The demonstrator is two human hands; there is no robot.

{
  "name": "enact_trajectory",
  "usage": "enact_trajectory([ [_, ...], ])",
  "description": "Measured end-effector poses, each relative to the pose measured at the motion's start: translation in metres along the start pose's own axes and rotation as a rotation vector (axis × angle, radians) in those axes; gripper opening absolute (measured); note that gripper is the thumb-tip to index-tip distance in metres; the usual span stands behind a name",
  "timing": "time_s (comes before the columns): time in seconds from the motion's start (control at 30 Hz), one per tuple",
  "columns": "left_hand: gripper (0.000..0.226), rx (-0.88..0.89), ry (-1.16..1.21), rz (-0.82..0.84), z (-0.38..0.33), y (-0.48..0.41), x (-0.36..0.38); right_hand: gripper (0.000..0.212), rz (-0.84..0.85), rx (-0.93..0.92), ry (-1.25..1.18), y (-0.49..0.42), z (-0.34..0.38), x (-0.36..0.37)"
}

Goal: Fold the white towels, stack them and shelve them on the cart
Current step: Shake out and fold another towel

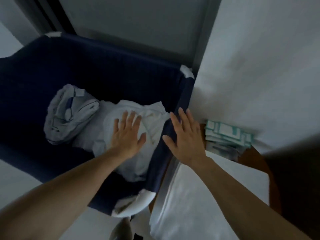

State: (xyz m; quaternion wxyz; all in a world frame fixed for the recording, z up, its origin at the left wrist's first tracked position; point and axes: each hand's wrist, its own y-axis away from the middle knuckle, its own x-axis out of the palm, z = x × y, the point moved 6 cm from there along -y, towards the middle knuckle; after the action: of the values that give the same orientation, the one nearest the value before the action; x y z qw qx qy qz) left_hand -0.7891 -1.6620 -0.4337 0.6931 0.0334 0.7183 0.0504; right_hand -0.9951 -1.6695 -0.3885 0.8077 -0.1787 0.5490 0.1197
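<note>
Forearms: your two bare forearms are reaching in from the bottom edge, both cut off below the elbow.
Left hand (128, 134): it is lying palm down on the crumpled white towel (133, 170), fingers straight and spread, gripping nothing.
Right hand (187, 141): it is resting flat along the right rim of the navy bin (183, 90), fingers straight and together, thumb out, holding nothing.
White towel: soft and rumpled, it is sitting inside the bin against its right wall.
Grey-white bundle (69, 118): a wadded cloth with thin blue lines is touching the towel's left side; what it is cannot be told.
Navy bin: dark ribbed fabric walls are sagging; white corner caps (187, 71) are showing.
Folded white cloth (199, 196): smooth and flat, it is lying just right of the bin on a brown wooden surface (256, 158).
Teal-and-white packets (228, 134): a small stack is sitting beyond it, print too blurred to read.
</note>
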Motion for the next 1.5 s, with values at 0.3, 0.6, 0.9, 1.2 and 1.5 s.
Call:
enact_trajectory([
  [0.3,0.097,-0.003,0.061,0.168,0.139,-0.094,0.066,0.084,0.528,0.171,-0.028,-0.121,0.057,0.159],
  [0.6,0.096,0.135,0.057,0.355,0.189,-0.149,0.188,0.132,0.914,0.445,-0.037,-0.135,0.04,0.355],
  [0.9,0.094,0.167,0.141,0.414,0.2,-0.148,0.233,0.101,0.719,0.307,0.313,-0.113,0.055,0.402],
  [1.2,0.118,0.383,0.354,0.601,0.182,-0.124,0.179,0.054,0.765,0.345,-0.079,-0.104,0.072,0.326],
  [1.5,0.102,0.266,0.614,0.437,0.102,-0.097,0.009,0.058,0.504,0.302,-0.344,-0.129,0.087,0.095],
])
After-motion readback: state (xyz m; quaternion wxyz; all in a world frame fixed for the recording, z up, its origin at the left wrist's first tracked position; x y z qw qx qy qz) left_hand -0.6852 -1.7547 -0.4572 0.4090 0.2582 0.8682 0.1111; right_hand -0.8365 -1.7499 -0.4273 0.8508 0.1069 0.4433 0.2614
